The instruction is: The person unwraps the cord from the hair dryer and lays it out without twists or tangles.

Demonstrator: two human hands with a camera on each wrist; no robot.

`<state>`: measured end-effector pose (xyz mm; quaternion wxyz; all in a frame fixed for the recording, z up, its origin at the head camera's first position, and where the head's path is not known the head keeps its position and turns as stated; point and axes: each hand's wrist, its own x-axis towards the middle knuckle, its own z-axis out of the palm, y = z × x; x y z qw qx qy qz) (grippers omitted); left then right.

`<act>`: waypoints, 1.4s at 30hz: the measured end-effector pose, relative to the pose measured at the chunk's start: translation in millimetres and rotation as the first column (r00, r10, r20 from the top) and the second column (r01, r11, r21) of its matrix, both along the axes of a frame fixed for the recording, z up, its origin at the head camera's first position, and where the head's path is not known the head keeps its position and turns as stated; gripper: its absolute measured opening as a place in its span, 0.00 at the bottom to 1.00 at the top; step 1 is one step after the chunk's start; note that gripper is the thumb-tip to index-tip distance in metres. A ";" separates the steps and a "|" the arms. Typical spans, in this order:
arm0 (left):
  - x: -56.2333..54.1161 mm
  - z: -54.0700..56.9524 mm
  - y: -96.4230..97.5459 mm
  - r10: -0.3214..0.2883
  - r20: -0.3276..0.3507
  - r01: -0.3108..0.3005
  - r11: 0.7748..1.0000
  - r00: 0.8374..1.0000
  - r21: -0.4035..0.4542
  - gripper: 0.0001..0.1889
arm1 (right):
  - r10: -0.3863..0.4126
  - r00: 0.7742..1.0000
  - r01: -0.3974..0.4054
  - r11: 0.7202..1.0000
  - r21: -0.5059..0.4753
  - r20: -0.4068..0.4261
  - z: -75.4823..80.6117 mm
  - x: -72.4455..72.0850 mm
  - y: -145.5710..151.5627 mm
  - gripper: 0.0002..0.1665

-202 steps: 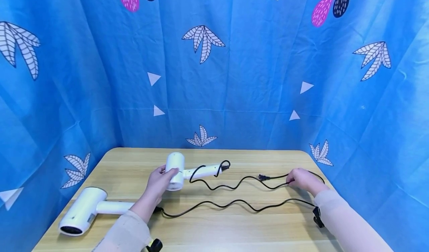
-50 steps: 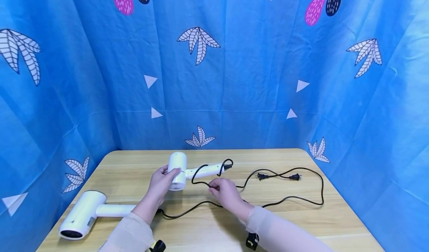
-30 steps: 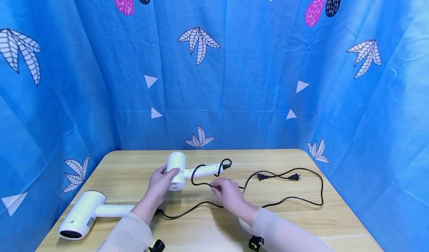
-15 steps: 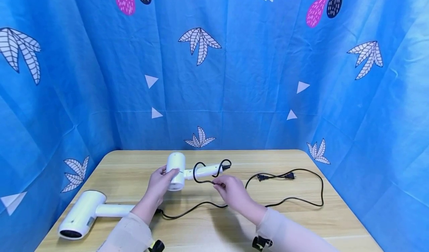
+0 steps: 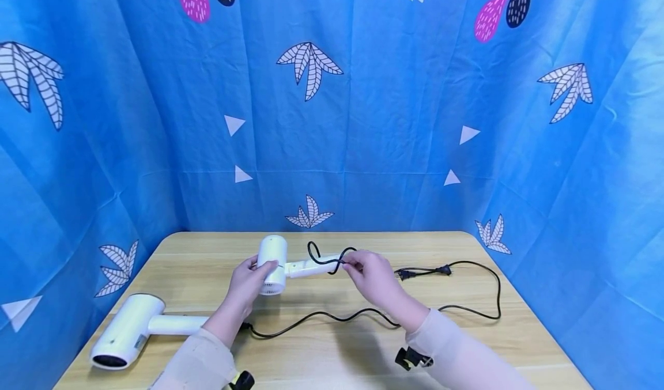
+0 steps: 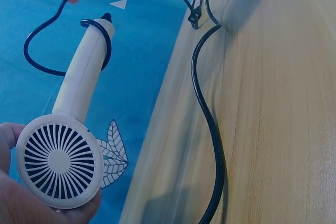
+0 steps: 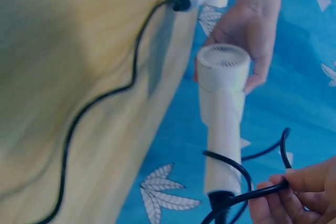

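My left hand [image 5: 248, 285] grips a white hair dryer [image 5: 272, 249] by its barrel, thumb on the side, with the handle pointing right. In the left wrist view its round slotted grille [image 6: 59, 161] faces the camera. A black cord [image 6: 25, 48] coils around the handle near its end. Between thumb and fingers, my right hand [image 5: 374, 279] pinches this cord beside the handle's tip, hiding that tip in the head view. In the right wrist view the pinching fingers [image 7: 310, 179] show, with a loose cord loop rising above them.
A second white hair dryer [image 5: 127, 332] lies on the wooden table [image 5: 311, 367] at the left, its handle partly behind my left forearm. Its black cord [image 5: 327, 315] snakes rightward across the table. Two black plugs, one nearer [image 5: 404, 274] and one farther right [image 5: 444, 269], lie behind my right hand.
My right hand has come from the right side to the handle's end, bringing the cord up and shifting its loop off the handle's middle. My left hand keeps its grip on the dryer.
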<state>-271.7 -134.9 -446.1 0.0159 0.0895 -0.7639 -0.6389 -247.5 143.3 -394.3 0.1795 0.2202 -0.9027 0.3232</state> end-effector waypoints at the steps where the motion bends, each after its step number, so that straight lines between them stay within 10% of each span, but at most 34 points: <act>1: 0.1 0.2 0.0 0.000 0.000 0.000 1.000 1.000 0.000 0.41 | -0.011 1.000 0.011 1.000 -0.001 0.002 2.5 -1.6 1.0 0.03; 26: 0.8 0.4 -2.1 -0.026 0.022 0.026 1.000 0.999 0.003 0.43 | -0.096 0.991 0.097 0.995 0.001 0.092 35.1 -48.7 29.4 0.08; 42: 3.3 2.4 -5.7 -0.027 0.023 0.027 1.000 0.999 0.014 0.44 | -0.101 0.959 0.101 0.995 0.014 0.263 -4.6 -84.6 43.4 0.07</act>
